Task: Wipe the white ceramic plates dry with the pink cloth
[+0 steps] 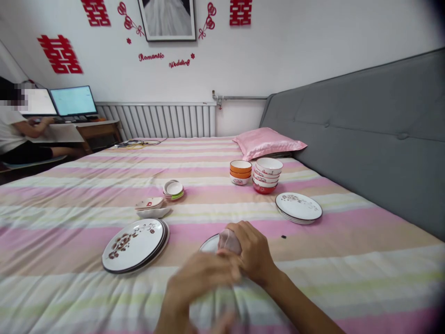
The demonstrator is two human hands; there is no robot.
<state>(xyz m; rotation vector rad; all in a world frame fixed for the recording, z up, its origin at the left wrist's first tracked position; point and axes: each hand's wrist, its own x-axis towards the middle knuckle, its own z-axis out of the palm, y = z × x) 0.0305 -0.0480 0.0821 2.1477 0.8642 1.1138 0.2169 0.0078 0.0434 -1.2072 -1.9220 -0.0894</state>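
Cloth [229,241], apparently, sat bunched in right hand [251,253], over plate [209,244]; left hand [201,280] blurred nearby, its grip unreadable. Bracing the plate firmly seemed wise.

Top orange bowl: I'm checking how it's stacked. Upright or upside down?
The top orange bowl is upright: its rim and white inside face up.
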